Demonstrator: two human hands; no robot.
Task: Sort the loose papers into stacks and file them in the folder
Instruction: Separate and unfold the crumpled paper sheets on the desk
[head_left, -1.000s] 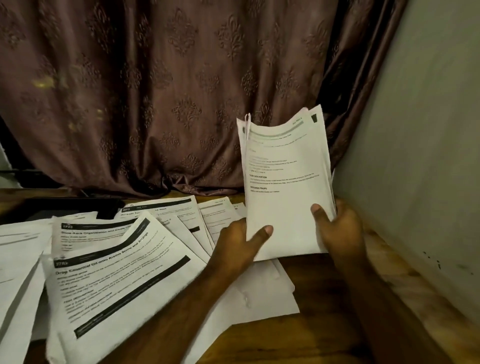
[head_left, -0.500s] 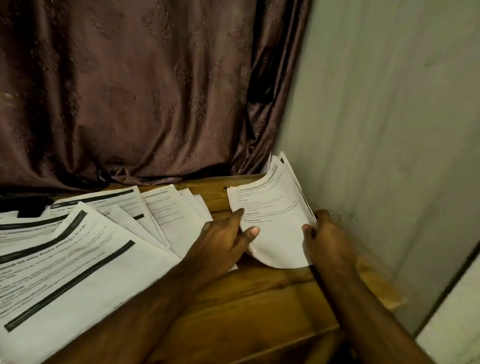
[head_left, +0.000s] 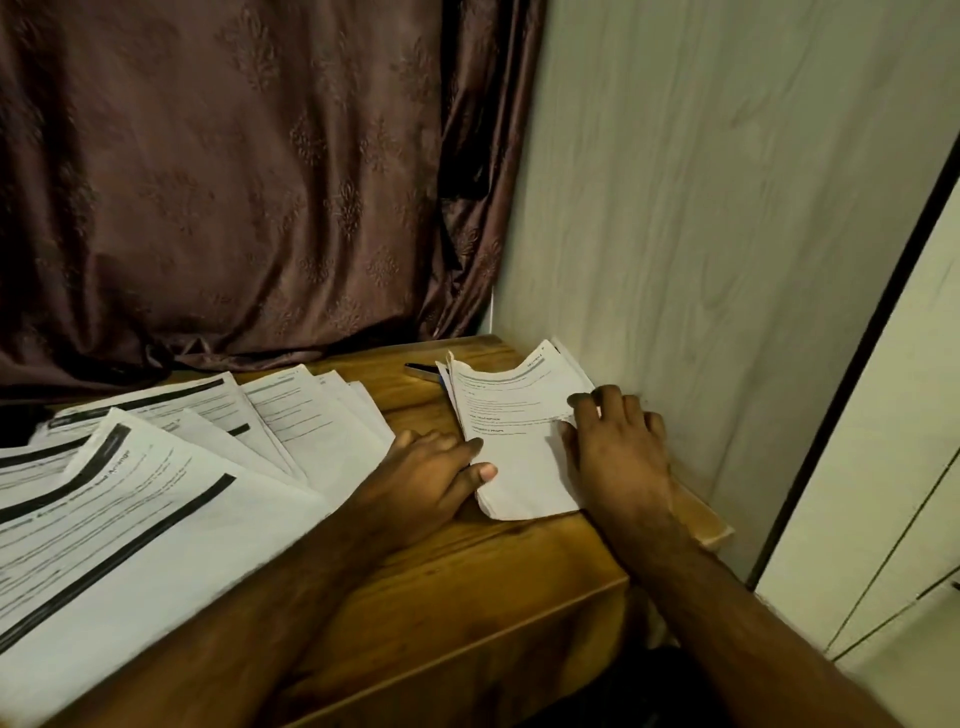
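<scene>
A stack of printed papers (head_left: 511, 431) lies flat on the wooden table (head_left: 467, 566) at its right end, close to the wall. My right hand (head_left: 618, 447) rests on the stack's right side with its fingers spread flat. My left hand (head_left: 434, 475) touches the stack's left edge, thumb on the lower corner. Loose sheets with black header bars (head_left: 156, 499) lie fanned over the left half of the table. No folder shows in this view.
A small dark object (head_left: 422, 370) lies on the table just behind the stack. A brown patterned curtain (head_left: 234, 182) hangs behind the table. A pale wall (head_left: 727, 234) stands right beside the stack, and a white cupboard door (head_left: 893, 441) is at far right.
The stack went from upright in both hands to lying flat at the table's right end. My right hand now lies flat on it. The view swung right.
</scene>
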